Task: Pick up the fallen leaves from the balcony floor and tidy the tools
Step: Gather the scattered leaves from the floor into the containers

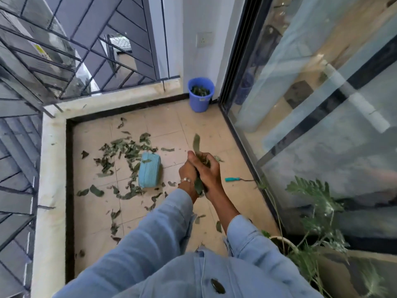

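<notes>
My left hand (187, 173) and my right hand (209, 172) are pressed together above the tiled floor, both closed around one bunch of green leaves (196, 145) that sticks out above and below the fingers. Many fallen leaves (124, 150) lie scattered on the tiles to the left of my hands. A light blue ribbed pouch (149, 169) lies among them. A small tool with a teal handle (233, 179) rests on the floor to the right of my hands. A blue bucket (199, 102) with leaves inside stands in the far corner.
A low ledge (51, 160) with a metal grille above it bounds the floor on the left and far side. A sliding glass door (311, 117) runs along the right. A potted plant (315, 220) stands at the near right.
</notes>
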The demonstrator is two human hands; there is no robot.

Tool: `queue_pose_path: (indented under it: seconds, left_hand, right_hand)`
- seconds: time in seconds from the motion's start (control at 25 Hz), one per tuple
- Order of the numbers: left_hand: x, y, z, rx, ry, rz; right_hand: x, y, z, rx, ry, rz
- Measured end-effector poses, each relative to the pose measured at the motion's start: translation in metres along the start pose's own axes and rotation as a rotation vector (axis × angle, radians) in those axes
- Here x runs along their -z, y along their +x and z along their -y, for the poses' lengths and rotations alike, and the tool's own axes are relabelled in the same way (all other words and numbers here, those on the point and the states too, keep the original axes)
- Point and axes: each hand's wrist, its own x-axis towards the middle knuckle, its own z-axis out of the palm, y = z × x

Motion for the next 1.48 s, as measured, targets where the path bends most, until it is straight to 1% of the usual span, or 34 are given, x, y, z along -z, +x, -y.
queue_pose_path:
  seconds: [0.12,0.2,0.28,0.36,0.44,0.52,0.56,0.64,0.76,0.84,1.0,1.04,1.08,1.16,1.28,1.36,1.48]
  left_hand:
    - [0.002,0.067,-0.063,0.131,-0.348,-0.078]
    - [0.005,0.117,-0.101,0.151,-0.437,-0.097]
    - [0.005,0.149,-0.153,0.087,-0.353,-0.061]
    - [0.001,0.179,-0.202,0.043,-0.344,-0.002]
    - [0.001,0.226,-0.223,0.007,-0.246,0.054]
    - [-0.005,0.258,-0.238,-0.061,-0.121,0.072]
    - [-0.012,0.268,-0.252,-0.049,-0.153,0.077]
    - [-0.028,0.291,-0.273,-0.035,-0.166,0.052]
    - [-0.054,0.332,-0.304,0.056,-0.185,-0.03]
    - [-0.073,0.382,-0.329,0.088,-0.19,-0.071]
    - [-0.111,0.476,-0.383,0.129,-0.134,-0.203]
    - [-0.123,0.497,-0.394,0.147,-0.129,-0.208]
    - [-0.136,0.517,-0.405,0.173,-0.134,-0.18]
    - [-0.164,0.564,-0.426,0.2,-0.196,-0.136]
    - [-0.187,0.625,-0.443,0.308,-0.26,-0.115]
    - [-0.193,0.65,-0.451,0.307,-0.234,-0.103]
    - [-0.189,0.718,-0.444,0.338,-0.121,-0.097]
  right_hand:
    - [-0.037,0.065,0.009,-0.035,0.014,-0.087]
    - [-0.071,0.118,0.029,-0.042,0.02,-0.186]
    - [-0.103,0.165,0.052,-0.051,0.044,-0.225]
    - [-0.126,0.204,0.079,-0.014,0.05,-0.226]
    - [-0.143,0.246,0.098,-0.015,-0.05,-0.232]
    - [-0.15,0.274,0.113,-0.024,-0.105,-0.175]
    - [-0.152,0.291,0.118,-0.034,-0.114,-0.167]
    - [-0.152,0.326,0.132,-0.072,-0.053,-0.174]
    - [-0.149,0.379,0.153,-0.131,0.142,-0.176]
    - [-0.145,0.431,0.171,-0.158,0.237,-0.079]
    - [-0.14,0.533,0.194,-0.211,0.183,0.086]
    - [-0.137,0.558,0.194,-0.221,0.17,0.075]
    - [-0.132,0.586,0.195,-0.218,0.145,0.04]
    - [-0.124,0.648,0.204,-0.214,0.106,-0.055]
    - [-0.114,0.727,0.209,-0.321,0.134,-0.167]
    - [-0.111,0.765,0.202,-0.389,0.183,-0.224]
    - [-0.11,0.84,0.162,-0.454,0.257,-0.318]
